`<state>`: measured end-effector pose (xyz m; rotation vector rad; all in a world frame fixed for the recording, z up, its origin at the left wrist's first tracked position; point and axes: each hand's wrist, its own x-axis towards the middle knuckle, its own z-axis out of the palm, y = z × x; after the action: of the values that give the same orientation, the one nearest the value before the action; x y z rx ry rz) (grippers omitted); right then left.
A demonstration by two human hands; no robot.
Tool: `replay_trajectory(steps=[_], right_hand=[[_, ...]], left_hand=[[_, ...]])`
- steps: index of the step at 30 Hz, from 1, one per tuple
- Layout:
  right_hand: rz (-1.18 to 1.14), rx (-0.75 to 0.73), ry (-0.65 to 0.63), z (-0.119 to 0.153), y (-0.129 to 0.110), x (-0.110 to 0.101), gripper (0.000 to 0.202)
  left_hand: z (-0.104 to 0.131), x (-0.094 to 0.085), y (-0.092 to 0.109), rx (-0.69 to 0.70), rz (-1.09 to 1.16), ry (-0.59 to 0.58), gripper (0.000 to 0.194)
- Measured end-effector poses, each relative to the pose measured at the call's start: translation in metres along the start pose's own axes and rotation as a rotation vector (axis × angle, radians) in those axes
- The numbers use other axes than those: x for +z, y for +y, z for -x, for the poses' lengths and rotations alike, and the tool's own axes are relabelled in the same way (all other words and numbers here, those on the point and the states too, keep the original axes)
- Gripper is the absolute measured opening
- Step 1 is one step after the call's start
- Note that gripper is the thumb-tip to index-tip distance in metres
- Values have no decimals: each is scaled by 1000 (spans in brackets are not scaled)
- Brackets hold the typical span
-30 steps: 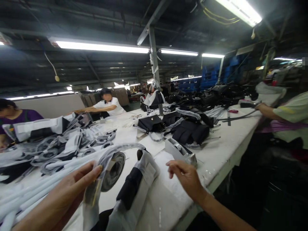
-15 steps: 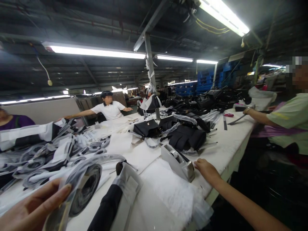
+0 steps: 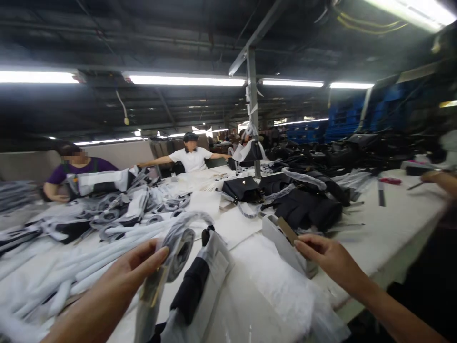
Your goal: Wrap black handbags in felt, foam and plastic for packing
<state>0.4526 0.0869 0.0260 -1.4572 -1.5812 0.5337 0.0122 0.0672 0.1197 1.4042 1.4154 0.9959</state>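
My left hand [image 3: 152, 257] is closed on a coiled strap [image 3: 182, 255] in clear plastic; its plastic-wrapped length arches over towards a black bag. That bag [image 3: 193, 286], partly covered in white paper and plastic, lies on the table just right of the hand. My right hand [image 3: 317, 247] pinches a brownish strip of tape [image 3: 286, 229] at a grey tape dispenser [image 3: 273, 233]. White wrapping sheets [image 3: 282, 281] are spread in front of the dispenser.
Black handbags [image 3: 307, 209] lie beyond the dispenser. Wrapped straps and white tubes [image 3: 117, 252] cover the left side of the table. A metal post [image 3: 252, 105] rises midway. Two co-workers [image 3: 193, 159] are across the table, and another person's hand [image 3: 433, 176] is at the right.
My view has swung left, so the scene sits further right. My right hand has gone from the dispenser's front end to the tape strip, now lifted. The left hand still holds the coiled strap.
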Motion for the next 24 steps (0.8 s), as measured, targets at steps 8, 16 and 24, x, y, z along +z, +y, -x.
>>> replay_trajectory(steps=[8, 16, 24], right_hand=[[-244, -204, -500, 9, -153, 105, 33], [-370, -226, -436, -9, -172, 145, 45], [-607, -156, -475, -7, -175, 157, 45]], left_hand=[[14, 28, 32, 132, 57, -44, 47], [15, 22, 26, 185, 57, 18, 52], [10, 19, 21, 206, 44, -31, 47]])
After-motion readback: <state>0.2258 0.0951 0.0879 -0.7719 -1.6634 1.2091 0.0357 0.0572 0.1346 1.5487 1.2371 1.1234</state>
